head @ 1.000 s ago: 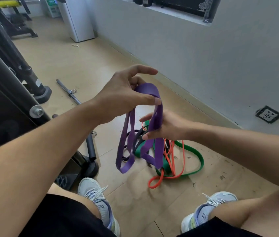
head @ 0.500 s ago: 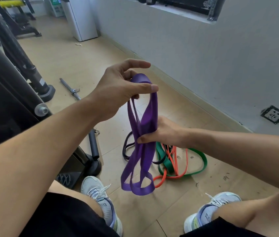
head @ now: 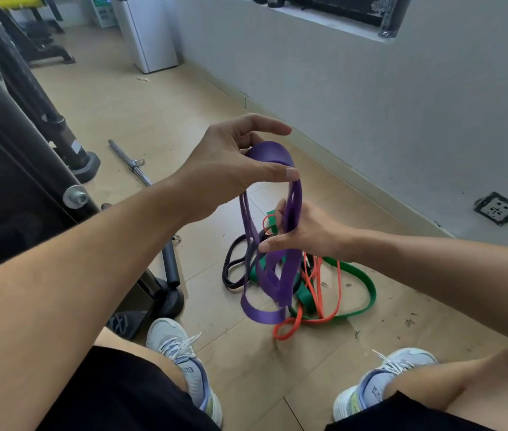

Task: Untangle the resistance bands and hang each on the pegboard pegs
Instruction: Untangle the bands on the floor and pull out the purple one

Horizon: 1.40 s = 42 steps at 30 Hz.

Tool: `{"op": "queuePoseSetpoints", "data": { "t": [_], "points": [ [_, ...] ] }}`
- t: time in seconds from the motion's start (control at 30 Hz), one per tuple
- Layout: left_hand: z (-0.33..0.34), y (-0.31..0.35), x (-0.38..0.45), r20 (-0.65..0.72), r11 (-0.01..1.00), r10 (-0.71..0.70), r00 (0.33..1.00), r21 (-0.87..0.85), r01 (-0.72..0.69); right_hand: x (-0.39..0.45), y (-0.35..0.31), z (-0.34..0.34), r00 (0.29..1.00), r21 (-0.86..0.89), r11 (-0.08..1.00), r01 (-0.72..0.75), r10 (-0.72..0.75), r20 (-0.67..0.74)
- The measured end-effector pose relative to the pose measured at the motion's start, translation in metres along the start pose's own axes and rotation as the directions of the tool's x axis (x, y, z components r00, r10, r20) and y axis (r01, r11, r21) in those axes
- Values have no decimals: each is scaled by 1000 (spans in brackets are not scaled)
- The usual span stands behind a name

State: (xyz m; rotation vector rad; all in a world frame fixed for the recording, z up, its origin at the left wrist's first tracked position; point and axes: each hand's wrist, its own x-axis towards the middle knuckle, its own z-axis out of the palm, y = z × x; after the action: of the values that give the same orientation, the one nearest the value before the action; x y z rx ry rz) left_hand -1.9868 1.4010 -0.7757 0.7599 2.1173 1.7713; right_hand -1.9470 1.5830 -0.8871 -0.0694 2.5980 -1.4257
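Fingers (head: pixel 277 174) of the left hand (head: pixel 224 169) are pinched on the top bend of the purple band (head: pixel 290 269), thumb against the forefinger side, with the remaining digits spread above it. The right hand (head: pixel 311 228) is closed around the same band lower down, gathering its hanging strands into one bundle. The band's long axis runs near vertical, from the left hand above to loose loops dangling below the right hand. Those loops hang over the pile on the floor (head: pixel 371 353); whether they are clear of it cannot be told.

The pile lies directly below and just beyond the right hand: a green band (head: pixel 361 281), an orange band (head: pixel 315 315) and a dark band (head: pixel 231 265), overlapping one another between the person's shoes. The right hand is the nearer to it.

Judgement: the purple band is largely separated and the step in hand is straightening its twisted strands. No pegboard appears in this view, so the direction of the hanging move cannot be stated.
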Motion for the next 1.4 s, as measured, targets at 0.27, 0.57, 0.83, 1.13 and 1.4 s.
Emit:
{"op": "queuePoseSetpoints", "data": {
  "t": [0.27, 0.57, 0.83, 1.13, 1.4],
  "points": [
    [12, -2, -1, -35, 997, 43, 998, -66, -45, -5, -11, 16, 988, -39, 999, -32, 38, 150],
    [-8, 2, 2, -144, 982, 42, 989, -179, -68, -6, -13, 11, 998, 7, 998, -56, 56, 9],
    [-61, -17, 9, -262, 954, -83, 962, -300, 0, -11, 32, -6, 992, -144, 982, -122, 127, 21],
    [-37, -6, 12, -137, 899, -47, 989, -437, -18, -8, 22, -12, 992, -157, 983, -97, 109, 68],
    [6, 15, 10, -115, 871, 9, 993, -486, -64, -17, -25, 30, 996, -58, 997, -56, 60, 72]
  ]
}}
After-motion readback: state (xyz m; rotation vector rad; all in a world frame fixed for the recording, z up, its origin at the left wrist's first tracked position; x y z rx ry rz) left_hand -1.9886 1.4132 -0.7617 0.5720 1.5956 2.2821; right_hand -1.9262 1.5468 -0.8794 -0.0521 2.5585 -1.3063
